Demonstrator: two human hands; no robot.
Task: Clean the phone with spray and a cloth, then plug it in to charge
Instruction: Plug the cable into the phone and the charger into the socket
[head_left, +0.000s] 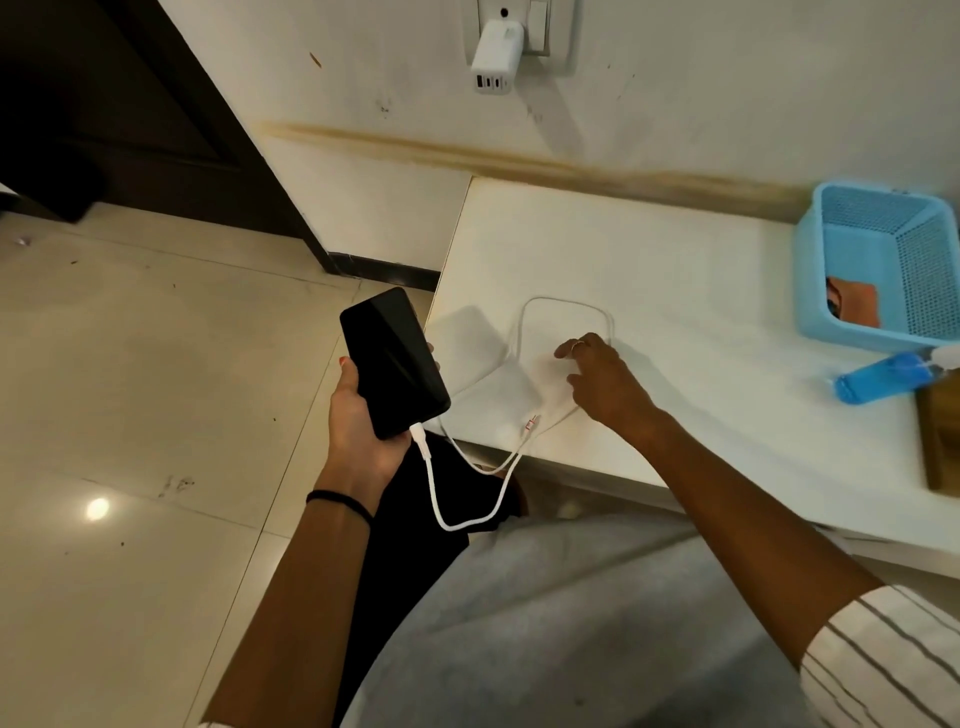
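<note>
My left hand (358, 421) grips a black phone (393, 361), screen up and dark, off the table's left edge above the floor. A white cable (457, 512) is plugged into the phone's bottom end; it sags below the table edge, then loops across the white table (675, 270). My right hand (602, 379) hovers over the looped cable with fingers loosely spread, holding nothing that I can make out. A white charger (496, 57) sits in the wall socket with no cable in its ports. A blue spray bottle (883, 382) lies on its side at the right.
A blue plastic basket (821, 270) stands at the table's right with an orange cloth (854, 306) inside. A wooden board (940, 441) lies at the far right edge. Glossy tiled floor (130, 389) spreads to the left, a dark door frame beyond.
</note>
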